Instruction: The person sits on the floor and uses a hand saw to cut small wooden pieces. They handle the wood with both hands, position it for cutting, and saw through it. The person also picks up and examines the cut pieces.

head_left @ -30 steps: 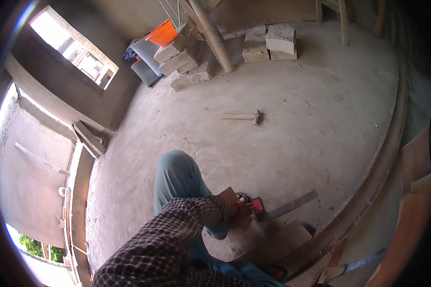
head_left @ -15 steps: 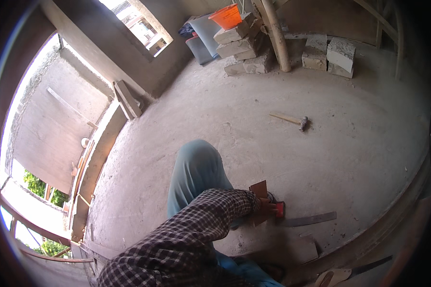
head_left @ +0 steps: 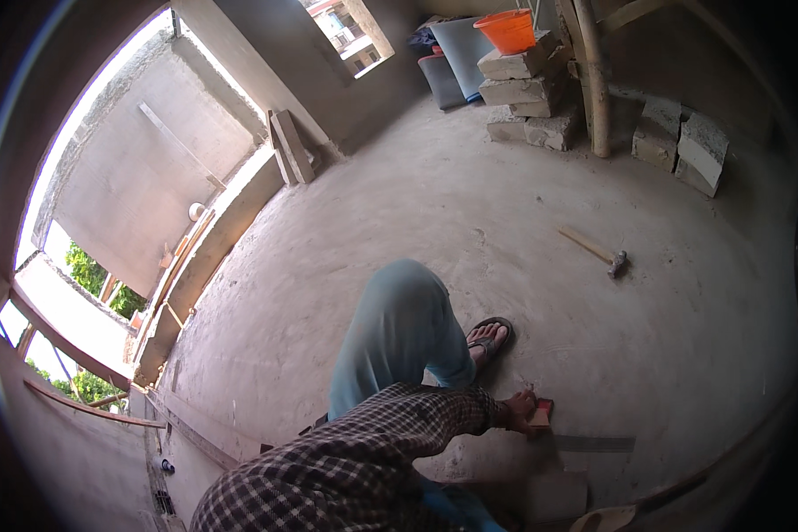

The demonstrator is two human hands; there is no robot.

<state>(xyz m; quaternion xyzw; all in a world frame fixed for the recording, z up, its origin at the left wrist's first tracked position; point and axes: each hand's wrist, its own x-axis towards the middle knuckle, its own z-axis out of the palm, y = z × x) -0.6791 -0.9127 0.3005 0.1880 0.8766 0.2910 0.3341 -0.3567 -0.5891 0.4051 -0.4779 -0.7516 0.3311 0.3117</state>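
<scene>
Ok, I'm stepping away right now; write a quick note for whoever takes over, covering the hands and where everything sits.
Left hand: closed on the red handle of a handsaw whose blade lies flat, pointing right across the pale block at the lower edge.
Right hand: not in view.
Person crouches on the concrete floor, sandalled foot just above the saw hand.
Hammer lies loose on the floor, farther off to the upper right.
Stacked blocks with an orange bucket on top stand at the far wall.
Done: saw in hand at the block. Whether any cut is started cannot be told.

Our left arm in a checked sleeve reaching across low, left hand closed, our right hand unseen
</scene>
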